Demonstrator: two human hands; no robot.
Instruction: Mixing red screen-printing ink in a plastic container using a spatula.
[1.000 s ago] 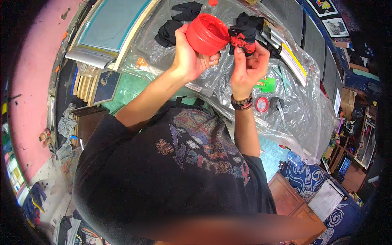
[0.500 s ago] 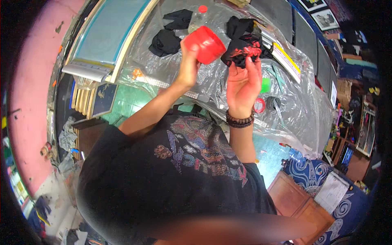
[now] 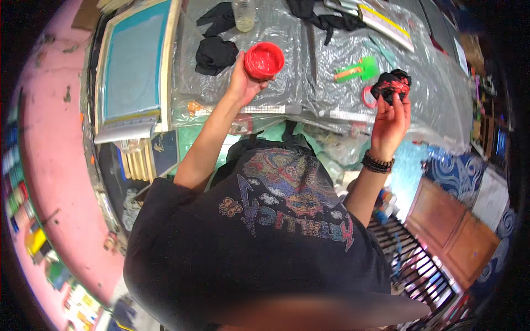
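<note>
My left hand point(image 3: 243, 85) is wrapped around an open red tub point(image 3: 265, 59), its mouth tilted up with glossy red paint or ink inside. In my right hand point(image 3: 391, 124) is a crumpled black cloth point(image 3: 386, 88) smeared with red, pinched in the fingertips above the table's right side. A red ring-shaped lid point(image 3: 368, 97) lies just left of that cloth, partly covered by it. Beyond it rests a green scraper with an orange-brown part point(image 3: 361, 69). A balled black cloth point(image 3: 214, 56) lies to the left of the tub.
Clear plastic sheeting point(image 3: 287, 94) covers the table. On it are a clear bottle point(image 3: 243, 15), more black cloth point(image 3: 326, 17), a teal spatula point(image 3: 383, 51) and a yellow-white squeegee point(image 3: 386, 27). A framed screen point(image 3: 135, 60) stands at left with a metal-edged squeegee point(image 3: 126, 130).
My right hand has moved right with the stained cloth, away from the other black cloth. My left hand has tipped the tub more upright, so its inside shows. The view has shifted.
</note>
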